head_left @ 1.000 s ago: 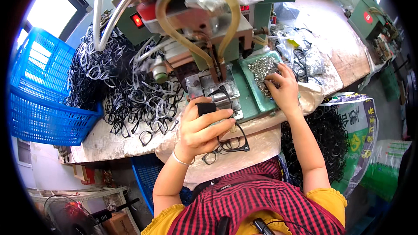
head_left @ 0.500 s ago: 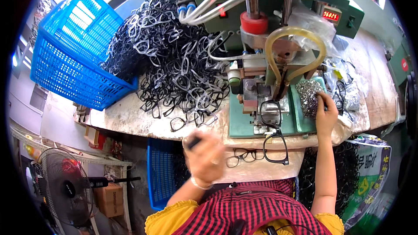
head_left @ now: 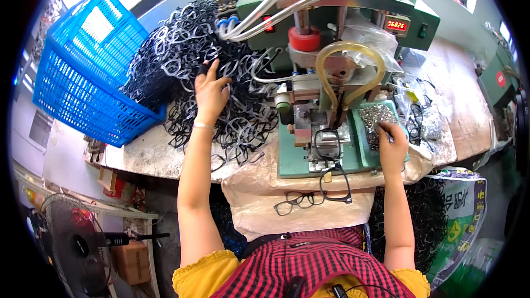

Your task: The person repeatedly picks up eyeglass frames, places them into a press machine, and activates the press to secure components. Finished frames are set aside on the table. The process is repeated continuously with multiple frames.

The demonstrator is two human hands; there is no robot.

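Observation:
My left hand (head_left: 210, 92) is stretched out over a big heap of black eyeglass frames (head_left: 182, 72) and its fingers rest spread on the frames; I cannot see anything gripped. My right hand (head_left: 391, 144) is at the green tray of small metal parts (head_left: 371, 118), fingers pinched among them. A black eyeglass frame (head_left: 327, 143) sits on the bed of the green press machine (head_left: 331, 49), with one lens ring hanging over the front edge. Another black eyeglass frame (head_left: 298, 201) lies on the cloth in front of me.
A blue plastic crate (head_left: 83, 72) leans at the left against the heap. Clear bags with frames (head_left: 419, 116) lie right of the machine. A sack of black frames (head_left: 441, 209) stands at my right, a fan (head_left: 72, 237) on the floor at the left.
My left hand has left the machine bed and reached out left onto the heap of frames. My right hand stayed at the tray. The view swung left.

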